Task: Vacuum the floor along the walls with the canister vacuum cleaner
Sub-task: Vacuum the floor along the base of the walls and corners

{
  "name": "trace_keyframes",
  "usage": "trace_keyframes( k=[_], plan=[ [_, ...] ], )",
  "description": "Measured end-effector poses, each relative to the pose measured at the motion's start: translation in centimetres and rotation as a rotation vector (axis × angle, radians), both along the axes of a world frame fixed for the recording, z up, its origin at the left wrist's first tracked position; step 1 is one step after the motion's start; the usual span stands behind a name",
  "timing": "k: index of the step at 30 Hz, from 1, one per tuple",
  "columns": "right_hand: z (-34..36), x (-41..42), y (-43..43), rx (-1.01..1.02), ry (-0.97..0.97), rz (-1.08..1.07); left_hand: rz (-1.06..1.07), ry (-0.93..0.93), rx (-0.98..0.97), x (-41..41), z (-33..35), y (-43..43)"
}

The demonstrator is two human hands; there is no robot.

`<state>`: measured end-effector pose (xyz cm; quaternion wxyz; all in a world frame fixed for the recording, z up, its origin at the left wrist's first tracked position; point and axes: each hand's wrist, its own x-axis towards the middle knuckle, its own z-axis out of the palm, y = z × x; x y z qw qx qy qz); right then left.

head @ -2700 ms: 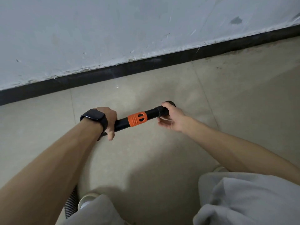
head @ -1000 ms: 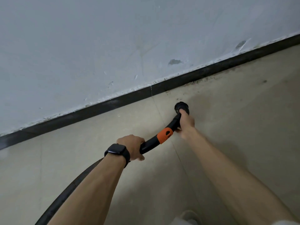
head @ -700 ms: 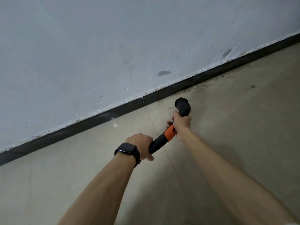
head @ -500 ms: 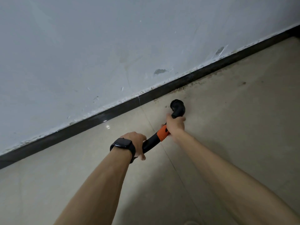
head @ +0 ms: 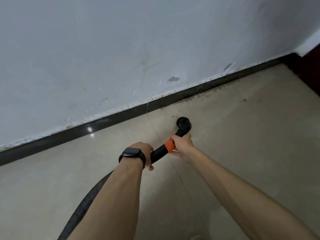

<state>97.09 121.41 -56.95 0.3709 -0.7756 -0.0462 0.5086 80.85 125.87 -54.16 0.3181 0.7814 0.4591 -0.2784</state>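
Both my hands hold the black vacuum handle tube (head: 159,154), which has an orange collar (head: 169,147). My left hand (head: 144,150), with a black watch on the wrist, grips the tube's near end. My right hand (head: 181,142) grips it just past the orange collar. The round black nozzle (head: 183,123) points down at the beige tiled floor (head: 242,135), a short way out from the dark baseboard (head: 131,113). The ribbed black hose (head: 83,207) trails back under my left forearm to the bottom edge. The canister is out of view.
A scuffed white wall (head: 138,49) rises above the baseboard. Brown dirt specks (head: 194,99) lie along the baseboard to the right of the nozzle. A dark red-brown surface (head: 311,73) closes off the corner at the far right.
Over the last second the nozzle has kept close to the baseboard while the view shifted right along the wall; the right-hand corner has come into sight. Both hands keep their grip.
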Motion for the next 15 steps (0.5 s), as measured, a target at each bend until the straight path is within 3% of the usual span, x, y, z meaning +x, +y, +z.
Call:
trace_keyframes(
  k=[15],
  plan=[
    [0.1,-3.7,2.1,0.131,0.100,0.019,0.133,-0.088,0.137,-3.2,0.0,0.1]
  ],
)
